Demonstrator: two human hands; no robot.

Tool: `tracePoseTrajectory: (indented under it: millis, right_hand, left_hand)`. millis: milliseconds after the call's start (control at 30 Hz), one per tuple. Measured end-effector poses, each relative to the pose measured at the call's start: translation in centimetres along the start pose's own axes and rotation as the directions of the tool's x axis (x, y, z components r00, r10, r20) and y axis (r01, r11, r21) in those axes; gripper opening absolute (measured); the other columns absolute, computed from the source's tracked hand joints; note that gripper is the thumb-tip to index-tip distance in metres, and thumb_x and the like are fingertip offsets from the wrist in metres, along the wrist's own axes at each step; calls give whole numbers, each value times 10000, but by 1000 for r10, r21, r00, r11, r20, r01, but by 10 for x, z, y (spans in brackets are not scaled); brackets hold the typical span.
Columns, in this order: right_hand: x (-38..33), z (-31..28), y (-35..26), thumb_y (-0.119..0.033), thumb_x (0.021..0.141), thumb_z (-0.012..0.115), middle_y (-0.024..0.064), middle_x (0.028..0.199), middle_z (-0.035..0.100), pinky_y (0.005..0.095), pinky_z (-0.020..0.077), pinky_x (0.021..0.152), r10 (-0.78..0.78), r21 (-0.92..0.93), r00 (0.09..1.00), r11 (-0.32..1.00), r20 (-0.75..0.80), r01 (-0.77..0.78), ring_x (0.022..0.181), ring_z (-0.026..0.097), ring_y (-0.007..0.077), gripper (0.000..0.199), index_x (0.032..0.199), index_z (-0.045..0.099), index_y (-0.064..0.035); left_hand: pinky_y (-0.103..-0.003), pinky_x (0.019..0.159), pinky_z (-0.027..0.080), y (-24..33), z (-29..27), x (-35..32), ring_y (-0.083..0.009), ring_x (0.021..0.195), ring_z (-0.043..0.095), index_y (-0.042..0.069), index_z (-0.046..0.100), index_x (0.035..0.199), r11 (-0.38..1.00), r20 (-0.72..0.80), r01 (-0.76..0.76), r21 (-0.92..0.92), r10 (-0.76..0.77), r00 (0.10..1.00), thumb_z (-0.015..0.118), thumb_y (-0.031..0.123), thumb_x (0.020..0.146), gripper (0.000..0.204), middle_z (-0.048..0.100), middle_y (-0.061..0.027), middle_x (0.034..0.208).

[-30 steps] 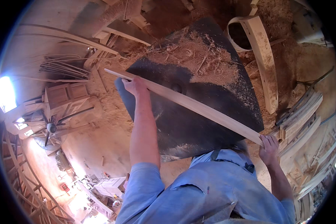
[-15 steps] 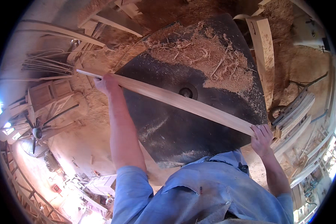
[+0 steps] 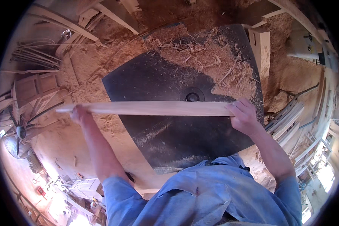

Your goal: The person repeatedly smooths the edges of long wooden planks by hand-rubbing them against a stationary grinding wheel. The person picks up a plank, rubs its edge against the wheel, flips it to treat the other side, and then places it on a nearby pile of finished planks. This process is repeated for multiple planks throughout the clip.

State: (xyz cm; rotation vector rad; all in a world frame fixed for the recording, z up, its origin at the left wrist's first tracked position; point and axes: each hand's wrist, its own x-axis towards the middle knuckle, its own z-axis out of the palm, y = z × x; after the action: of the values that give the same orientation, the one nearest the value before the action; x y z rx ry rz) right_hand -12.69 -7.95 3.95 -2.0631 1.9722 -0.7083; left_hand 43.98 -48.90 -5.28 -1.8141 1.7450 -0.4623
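Dusty flat black worktop (image 3: 184, 135); I've got a long pale wooden strip (image 3: 158, 108) crosswise, left fingers (image 3: 77, 110) and right fingers (image 3: 236, 107) gripping it.

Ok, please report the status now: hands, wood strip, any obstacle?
Left hand and right hand gripping wooden strip near its ends. Strip crosswise over dark tabletop. Shavings heaped on its far side, beyond the strip.
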Motion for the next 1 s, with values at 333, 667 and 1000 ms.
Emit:
tracePoseTrajectory:
  millis: [333, 667, 1000]
  right_hand:
    - [87, 61, -62, -91, 645, 697, 26, 805, 543, 385, 484, 757, -334, 248, 923, 926, 190, 285, 854, 571, 249, 192, 798, 583, -114]
    - [-18, 106, -154, -49, 787, 649, 139, 1275, 585, 470, 415, 1074, -419, 271, 859, 898, 293, 346, 1240, 545, 341, 496, 1280, 591, -42]
    - [-26, 7, -142, 11, 772, 692, 197, 1368, 588, 489, 410, 1105, -152, 248, 988, 957, -28, 154, 1291, 535, 386, 577, 1336, 589, -51]
  left_hand:
    - [-413, 834, 583, -193, 186, -195, -280, 935, 726, 66, 744, 974, 465, 227, 488, -739, -511, 829, 758, 171, 802, 201, 762, -122, 976]
    - [-418, 850, 583, -279, 130, -403, -323, 961, 724, 51, 714, 1123, 272, 169, 604, -750, -804, 571, 728, 227, 857, 319, 748, -174, 1036]
    - [-422, 866, 583, -382, -98, -377, -366, 988, 722, 36, 683, 1272, 578, -436, 555, -598, -816, 381, 698, 282, 911, 437, 735, -227, 1096]
